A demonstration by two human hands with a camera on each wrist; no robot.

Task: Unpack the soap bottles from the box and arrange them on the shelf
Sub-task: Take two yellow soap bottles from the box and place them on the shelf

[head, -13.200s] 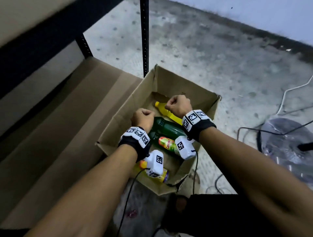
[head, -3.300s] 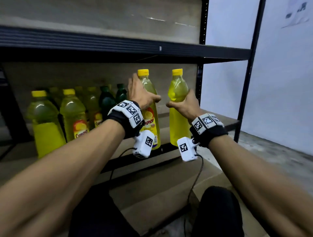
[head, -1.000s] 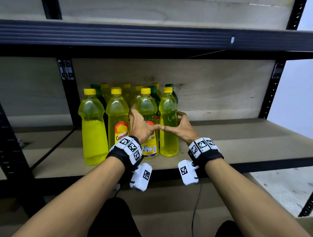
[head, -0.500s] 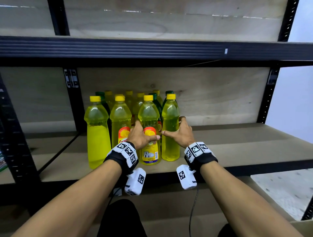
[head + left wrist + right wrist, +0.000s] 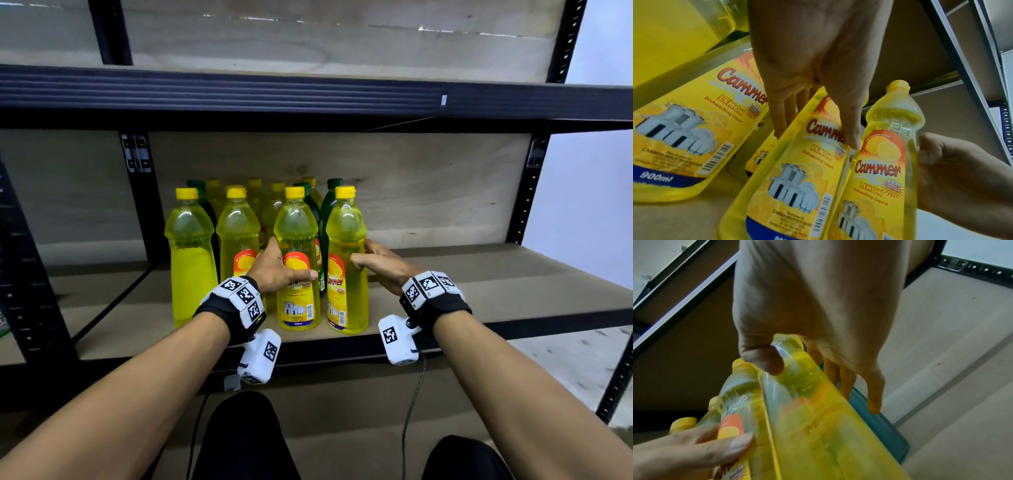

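Two yellow soap bottles stand upright at the front edge of the shelf (image 5: pixel 479 291), touching each other and closing a front row of four; more yellow and green bottles stand behind. The left hand (image 5: pixel 274 267) has thumb and fingers set round the left bottle (image 5: pixel 297 246) at label height. The right hand (image 5: pixel 383 265) wraps the right bottle (image 5: pixel 346 246) likewise — thumb on its front, fingers behind. Both grips look loose.

Assessment: the bottles are full, so fairly heavy for their size, with smooth plastic walls likely to be slippery and to give slightly under pressure. Best hold is round the waisted middle, at the label — not the cap or narrow neck. The box is not in view.
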